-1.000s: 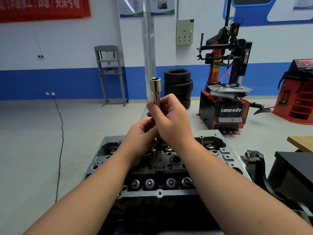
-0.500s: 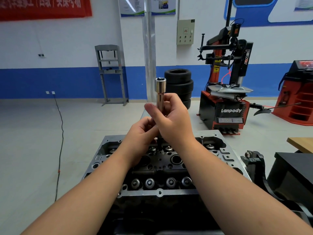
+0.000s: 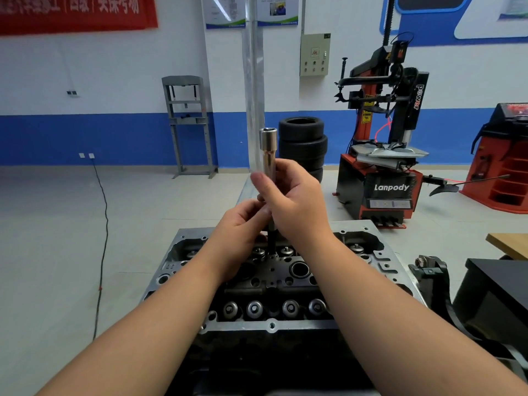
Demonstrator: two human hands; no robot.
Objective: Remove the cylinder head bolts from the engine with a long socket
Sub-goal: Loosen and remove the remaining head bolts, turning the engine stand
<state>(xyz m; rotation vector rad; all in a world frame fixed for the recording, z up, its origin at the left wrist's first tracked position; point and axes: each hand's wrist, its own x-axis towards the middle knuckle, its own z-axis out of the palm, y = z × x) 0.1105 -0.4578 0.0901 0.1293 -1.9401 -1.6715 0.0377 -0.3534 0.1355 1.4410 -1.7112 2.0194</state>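
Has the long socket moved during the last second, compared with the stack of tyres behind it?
Yes. The long socket drifted slightly right, toward the tyre stack, with no clear height change.

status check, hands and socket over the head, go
Right hand grips the long socket, held upright. Left hand pinches its lower shaft. Dark lower end reaches down into the cylinder head. Nothing blocking.

- bright, even indoor light — barely any shadows
- glare streak on the pillar (image 3: 253,81)
- wide-angle bend at edges, thumb (image 3: 258,178) slightly motion-blurred
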